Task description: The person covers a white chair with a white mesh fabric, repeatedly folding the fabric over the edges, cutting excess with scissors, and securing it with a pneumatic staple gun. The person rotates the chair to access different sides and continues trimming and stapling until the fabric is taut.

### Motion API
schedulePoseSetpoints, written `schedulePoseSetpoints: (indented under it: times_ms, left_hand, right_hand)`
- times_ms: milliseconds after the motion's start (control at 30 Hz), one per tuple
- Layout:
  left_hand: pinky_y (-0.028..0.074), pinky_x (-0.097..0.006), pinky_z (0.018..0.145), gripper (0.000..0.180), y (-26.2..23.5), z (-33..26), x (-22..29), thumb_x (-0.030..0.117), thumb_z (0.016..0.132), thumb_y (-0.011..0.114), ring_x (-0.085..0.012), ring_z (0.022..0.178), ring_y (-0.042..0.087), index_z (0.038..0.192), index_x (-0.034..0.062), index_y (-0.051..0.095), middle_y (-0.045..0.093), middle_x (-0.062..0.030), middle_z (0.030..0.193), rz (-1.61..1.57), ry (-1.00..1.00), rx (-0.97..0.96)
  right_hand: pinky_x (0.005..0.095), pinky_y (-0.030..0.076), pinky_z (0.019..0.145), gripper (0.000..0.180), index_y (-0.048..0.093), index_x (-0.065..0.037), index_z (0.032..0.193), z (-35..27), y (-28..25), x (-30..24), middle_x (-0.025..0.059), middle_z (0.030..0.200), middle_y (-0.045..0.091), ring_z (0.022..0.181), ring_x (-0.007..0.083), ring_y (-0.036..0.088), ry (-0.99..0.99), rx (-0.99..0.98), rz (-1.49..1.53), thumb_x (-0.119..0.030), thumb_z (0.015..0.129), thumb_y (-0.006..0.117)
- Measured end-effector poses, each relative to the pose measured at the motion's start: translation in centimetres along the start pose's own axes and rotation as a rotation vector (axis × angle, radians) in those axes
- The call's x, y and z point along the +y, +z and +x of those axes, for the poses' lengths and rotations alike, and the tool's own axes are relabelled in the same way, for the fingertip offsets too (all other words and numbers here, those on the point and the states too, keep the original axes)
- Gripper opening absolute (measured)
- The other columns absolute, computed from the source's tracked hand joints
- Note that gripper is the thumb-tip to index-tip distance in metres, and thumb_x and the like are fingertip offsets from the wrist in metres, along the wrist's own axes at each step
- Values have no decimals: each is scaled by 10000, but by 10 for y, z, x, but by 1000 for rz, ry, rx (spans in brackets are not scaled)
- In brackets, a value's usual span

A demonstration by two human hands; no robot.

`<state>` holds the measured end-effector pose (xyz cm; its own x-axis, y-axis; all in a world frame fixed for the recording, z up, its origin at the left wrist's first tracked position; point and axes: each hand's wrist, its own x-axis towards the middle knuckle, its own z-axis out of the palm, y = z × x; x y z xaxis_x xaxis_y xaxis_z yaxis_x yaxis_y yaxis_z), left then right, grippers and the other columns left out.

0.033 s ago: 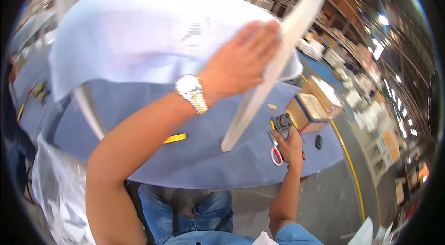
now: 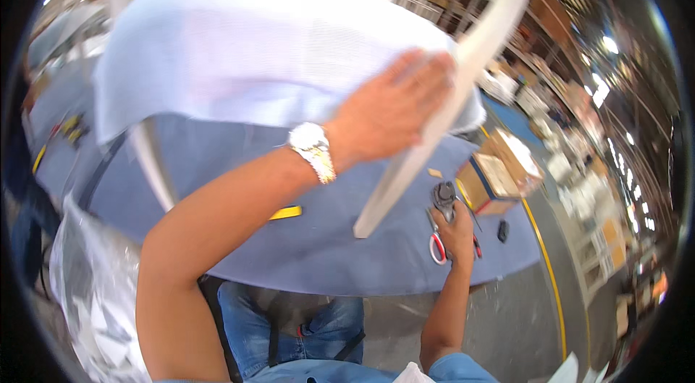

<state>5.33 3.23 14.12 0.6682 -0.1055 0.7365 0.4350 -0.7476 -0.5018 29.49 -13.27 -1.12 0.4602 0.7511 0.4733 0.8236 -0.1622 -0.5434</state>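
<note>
My left hand (image 2: pixel 393 109), wearing a wristwatch (image 2: pixel 313 150), lies flat with fingers stretched out. It rests on the pale whitish fabric (image 2: pixel 253 43), against the right-hand post of a white frame (image 2: pixel 394 184) shaped like a chair's. The fabric drapes across the frame and hangs down at the left. Low at the right, my right hand (image 2: pixel 457 229) is closed round the grip of a dark grey gun-shaped tool (image 2: pixel 443 196). Scissors (image 2: pixel 437 247) with red and white handles lie beside that hand on the blue-grey covered table (image 2: pixel 318 260).
Open cardboard boxes (image 2: pixel 486 193) stand at the table's right end, near a small black object (image 2: pixel 503 231). A yellow strip (image 2: pixel 287 213) lies under my left forearm. Clear plastic wrapping (image 2: pixel 94 289) bulges at the lower left. Another person's leg (image 2: pixel 29 231) shows at the far left.
The whole scene has shifted slightly right in the view. My left hand stays on the fabric; my right hand keeps hold of the tool, slightly farther from the boxes.
</note>
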Motion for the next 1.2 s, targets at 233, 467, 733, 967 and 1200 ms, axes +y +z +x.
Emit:
schedulePoseSetpoints:
  times_ms: [233, 467, 733, 967, 1200]
  left_hand:
    - [318, -484, 1147, 606, -92, -126, -14, 360, 857, 716, -338, 1409, 390, 1363, 75, 544, 430, -181, 1501, -328, -245, -128]
    - [456, -359, 1000, 417, -167, -259, -118, 238, 971, 636, -227, 1189, 583, 1330, 34, 579, 609, -144, 1307, -175, -1115, 699]
    - [510, -303, 737, 336, -49, -347, -143, 289, 934, 691, -174, 744, 660, 963, -47, 690, 707, -108, 809, -253, -1149, 368]
    - [502, -285, 596, 403, -19, -373, -202, 360, 883, 727, -159, 620, 639, 954, -33, 673, 655, -96, 736, -483, -1373, 369]
    - [506, -302, 644, 391, 13, -356, -180, 383, 878, 735, -133, 705, 617, 1002, 13, 734, 668, -60, 832, -342, -1445, 349]
  right_hand:
    - [482, 439, 1002, 477, 566, 7, 1272, 3, 108, 82, 258, 1261, 566, 1129, 447, 563, -16, -43, -187, -165, 848, 699]
    - [346, 438, 938, 421, 516, 49, 1271, 37, 98, -86, 129, 1141, 598, 1022, 212, 551, -188, 237, 829, -226, 972, 630]
    - [368, 470, 851, 443, 496, 32, 1116, 57, 125, -113, 156, 1005, 596, 939, 234, 588, -137, 544, 541, -249, 887, 749]
    - [379, 491, 808, 475, 483, 44, 1133, 77, 176, -139, 186, 1000, 607, 900, 281, 613, -228, 669, 409, -262, 881, 746]
    - [425, 515, 724, 527, 482, -3, 1163, 156, 197, -89, 209, 929, 668, 825, 379, 670, -204, 689, 400, -376, 883, 726]
